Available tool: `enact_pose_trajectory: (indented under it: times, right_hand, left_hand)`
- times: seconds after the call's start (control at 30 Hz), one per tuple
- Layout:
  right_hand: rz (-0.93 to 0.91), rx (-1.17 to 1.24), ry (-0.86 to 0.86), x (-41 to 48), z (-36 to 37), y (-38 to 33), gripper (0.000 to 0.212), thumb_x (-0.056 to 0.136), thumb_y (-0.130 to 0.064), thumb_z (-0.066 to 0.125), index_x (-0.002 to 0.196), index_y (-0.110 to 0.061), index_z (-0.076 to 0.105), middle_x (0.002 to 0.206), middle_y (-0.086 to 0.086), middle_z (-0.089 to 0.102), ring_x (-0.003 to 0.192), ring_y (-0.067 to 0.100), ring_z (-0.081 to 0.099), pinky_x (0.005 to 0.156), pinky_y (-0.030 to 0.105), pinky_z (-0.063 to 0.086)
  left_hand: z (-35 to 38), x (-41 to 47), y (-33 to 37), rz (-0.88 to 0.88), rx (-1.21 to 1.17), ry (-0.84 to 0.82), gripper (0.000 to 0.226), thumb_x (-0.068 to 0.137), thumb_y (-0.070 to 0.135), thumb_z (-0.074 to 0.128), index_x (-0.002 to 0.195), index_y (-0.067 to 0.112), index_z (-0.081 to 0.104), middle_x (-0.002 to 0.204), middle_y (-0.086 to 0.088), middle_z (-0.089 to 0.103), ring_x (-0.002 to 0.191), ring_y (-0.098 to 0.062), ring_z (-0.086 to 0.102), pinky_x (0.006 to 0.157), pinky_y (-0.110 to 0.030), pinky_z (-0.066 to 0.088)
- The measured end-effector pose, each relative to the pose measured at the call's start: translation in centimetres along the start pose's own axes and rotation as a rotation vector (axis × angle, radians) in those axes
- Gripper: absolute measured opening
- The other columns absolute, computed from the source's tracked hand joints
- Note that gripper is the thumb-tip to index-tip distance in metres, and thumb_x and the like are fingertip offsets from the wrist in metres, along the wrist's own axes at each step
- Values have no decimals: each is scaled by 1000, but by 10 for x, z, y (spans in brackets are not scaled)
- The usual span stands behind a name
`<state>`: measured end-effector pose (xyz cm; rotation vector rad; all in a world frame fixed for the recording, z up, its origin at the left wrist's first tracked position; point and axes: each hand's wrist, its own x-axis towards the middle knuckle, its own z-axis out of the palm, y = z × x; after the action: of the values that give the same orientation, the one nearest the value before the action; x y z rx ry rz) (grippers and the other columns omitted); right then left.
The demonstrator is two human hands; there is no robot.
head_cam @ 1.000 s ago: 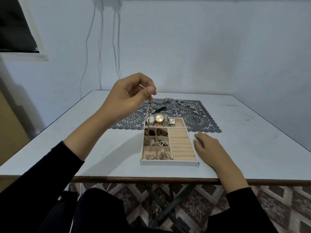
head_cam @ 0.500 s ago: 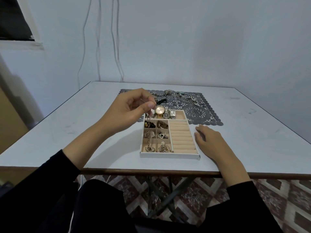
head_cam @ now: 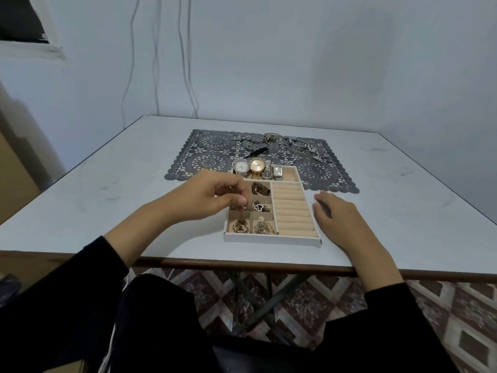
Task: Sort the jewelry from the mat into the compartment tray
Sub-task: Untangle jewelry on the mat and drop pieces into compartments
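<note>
Gold chain point(head_cam: 241, 224) pinched, L hand point(head_cam: 212, 196), over tray point(head_cam: 271, 239)

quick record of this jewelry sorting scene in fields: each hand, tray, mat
left hand: pinches a gold chain that hangs into the tray's near-left compartment
right hand: flat on the table beside the tray's right side, holds nothing
tray: watches in the far row; the small compartments in view hold pieces; ring rolls bare
mat: behind the tray, with loose jewelry and a black item on it
</note>
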<state>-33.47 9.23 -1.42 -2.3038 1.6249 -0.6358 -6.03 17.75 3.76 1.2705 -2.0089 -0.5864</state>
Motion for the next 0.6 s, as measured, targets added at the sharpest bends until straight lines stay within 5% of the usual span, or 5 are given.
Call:
enact_pose_trajectory:
  times: [0.27,0.6]
  right_hand:
    - [-1,1,3,-1,-1,-1,42,100,-28,43,139,-14,47,148,3,43,134,21,39,109,31,30]
    - [-9,-1,-20,3,-4,0,43,100,-30,43,140,-16,46,147,2,44,134,20,39,108,30,29]
  left_hand:
    - [-3,0,1,77,148,-85,12,87,4,70,92,14,74,83,19,71,84,1,68,75,-8,46]
    - [-12,6,-10,25,121,-64,11,85,10,73,95,13,76,89,9,75,87,-6,71,84,-29,56]
